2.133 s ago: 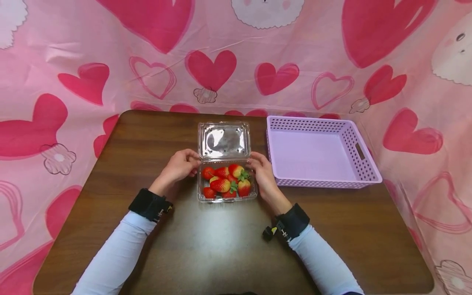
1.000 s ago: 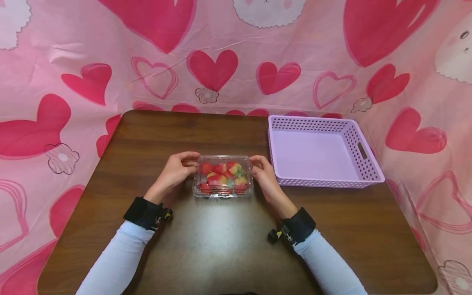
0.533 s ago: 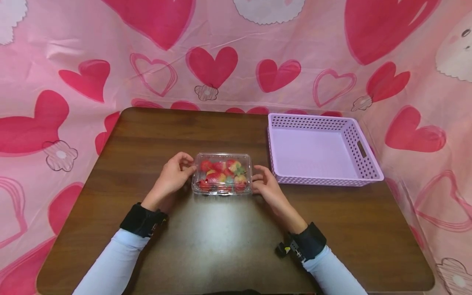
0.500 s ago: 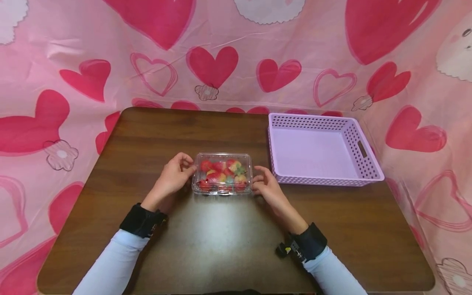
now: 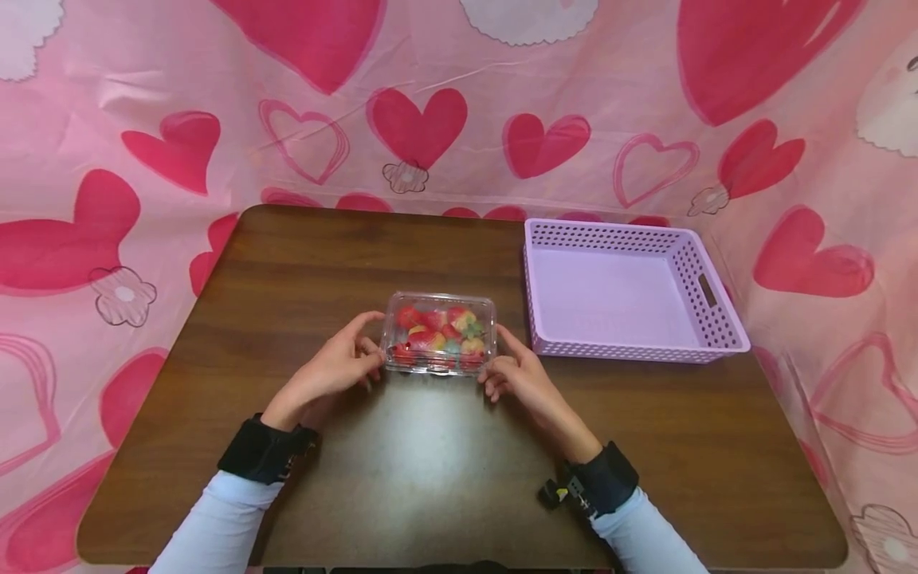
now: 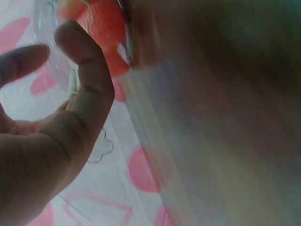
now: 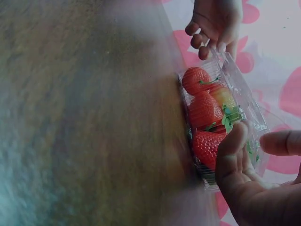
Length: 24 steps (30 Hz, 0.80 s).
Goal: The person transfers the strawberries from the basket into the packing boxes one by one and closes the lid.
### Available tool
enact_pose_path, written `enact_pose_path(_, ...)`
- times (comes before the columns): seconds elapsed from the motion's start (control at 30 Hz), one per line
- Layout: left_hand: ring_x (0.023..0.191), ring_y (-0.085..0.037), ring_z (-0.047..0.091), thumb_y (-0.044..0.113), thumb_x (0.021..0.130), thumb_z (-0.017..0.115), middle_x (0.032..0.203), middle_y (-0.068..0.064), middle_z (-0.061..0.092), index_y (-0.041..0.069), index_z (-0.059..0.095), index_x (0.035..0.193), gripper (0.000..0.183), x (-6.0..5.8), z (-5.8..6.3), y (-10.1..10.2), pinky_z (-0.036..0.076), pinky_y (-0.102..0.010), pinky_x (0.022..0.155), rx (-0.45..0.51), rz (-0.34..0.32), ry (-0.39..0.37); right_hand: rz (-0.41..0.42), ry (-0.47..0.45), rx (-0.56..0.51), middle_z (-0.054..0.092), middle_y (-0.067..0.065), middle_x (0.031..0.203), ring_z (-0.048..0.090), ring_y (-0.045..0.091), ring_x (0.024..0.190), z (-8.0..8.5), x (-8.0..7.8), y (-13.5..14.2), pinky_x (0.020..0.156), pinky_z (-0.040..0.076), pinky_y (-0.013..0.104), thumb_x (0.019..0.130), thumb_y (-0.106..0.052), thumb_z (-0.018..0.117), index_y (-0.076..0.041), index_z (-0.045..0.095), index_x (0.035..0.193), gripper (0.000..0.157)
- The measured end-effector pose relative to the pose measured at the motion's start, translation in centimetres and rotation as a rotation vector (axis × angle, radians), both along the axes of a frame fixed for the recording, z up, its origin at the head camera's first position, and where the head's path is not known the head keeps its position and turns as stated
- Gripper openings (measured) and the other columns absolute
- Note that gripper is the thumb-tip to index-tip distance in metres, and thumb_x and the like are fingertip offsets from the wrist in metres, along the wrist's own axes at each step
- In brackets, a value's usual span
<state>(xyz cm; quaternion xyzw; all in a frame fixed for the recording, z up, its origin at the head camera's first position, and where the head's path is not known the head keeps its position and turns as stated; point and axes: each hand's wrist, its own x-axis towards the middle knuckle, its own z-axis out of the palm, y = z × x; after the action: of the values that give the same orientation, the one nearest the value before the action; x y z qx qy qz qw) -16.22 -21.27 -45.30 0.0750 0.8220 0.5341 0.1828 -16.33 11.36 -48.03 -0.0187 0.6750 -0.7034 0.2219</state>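
Observation:
A clear plastic clamshell box (image 5: 440, 368) with its lid down sits on the table, several strawberries (image 5: 426, 339) inside it. My left hand (image 5: 337, 363) is at the box's left side, index finger along the edge and thumb at the front corner. On the other side, my right hand (image 5: 527, 383) has its thumb at the front right corner and its index finger against the side. In the right wrist view, the right hand (image 7: 254, 188) takes the near corner of the box between thumb and index finger. The left wrist view shows the left thumb and a finger (image 6: 21, 63) around a corner.
A lilac perforated basket (image 5: 638, 349) with nothing in it stands at the back right of the brown table (image 5: 323, 255). Pink heart-patterned cloth (image 5: 445, 64) hangs behind and at both sides. Each wrist wears a black band (image 5: 261, 450).
The raised lid has come down over the strawberries. The box has since shifted slightly right, and both hands have moved from its rear corners toward its front corners.

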Motion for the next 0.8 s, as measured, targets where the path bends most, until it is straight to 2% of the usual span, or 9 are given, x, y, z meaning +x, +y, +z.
enact_pose_path(0.23,0.072,-0.033,0.068,0.001,0.105,0.057,0.089,-0.020,0.068,0.006,0.022,0.162,0.067,0.5,-0.5,0.9,0.060,-0.036,0.067,0.124,0.041,-0.075,-0.012,-0.009,-0.054,0.069,0.013,0.082,0.061,0.016,0.061,-0.3,-0.2,0.3,0.057,0.055,0.026,0.101,-0.001,0.053,-0.008,0.014,0.169,0.079)
enact_pose_path(0.37,0.073,-0.030,0.068,0.001,0.106,0.054,0.090,-0.021,0.067,0.008,0.020,0.163,0.067,0.7,-0.5,1.6,0.061,-0.037,0.067,0.160,0.090,-0.102,-0.032,0.003,-0.059,0.069,0.012,0.081,0.060,0.016,0.060,-0.5,-0.4,0.4,0.057,0.055,0.025,0.101,-0.001,0.053,-0.007,0.018,0.169,0.076)
enact_pose_path(0.53,0.069,-0.027,0.067,-0.002,0.105,0.053,0.088,-0.020,0.067,0.007,0.022,0.163,0.066,0.9,-0.6,2.2,0.061,-0.039,0.066,0.180,0.140,-0.091,-0.043,0.010,-0.075,0.069,0.010,0.079,0.059,0.014,0.060,-0.7,-0.5,0.4,0.056,0.053,0.024,0.100,0.000,0.053,-0.005,0.019,0.168,0.077)
enact_pose_path(0.8,0.066,-0.024,0.065,-0.005,0.104,0.053,0.087,-0.023,0.067,0.004,0.024,0.162,0.065,1.1,-0.7,2.5,0.060,-0.040,0.064,0.186,0.154,-0.056,-0.069,0.012,-0.103,0.068,0.009,0.076,0.057,0.012,0.057,-0.6,-0.5,0.1,0.052,0.049,0.023,0.097,0.004,0.053,-0.003,0.019,0.167,0.078)
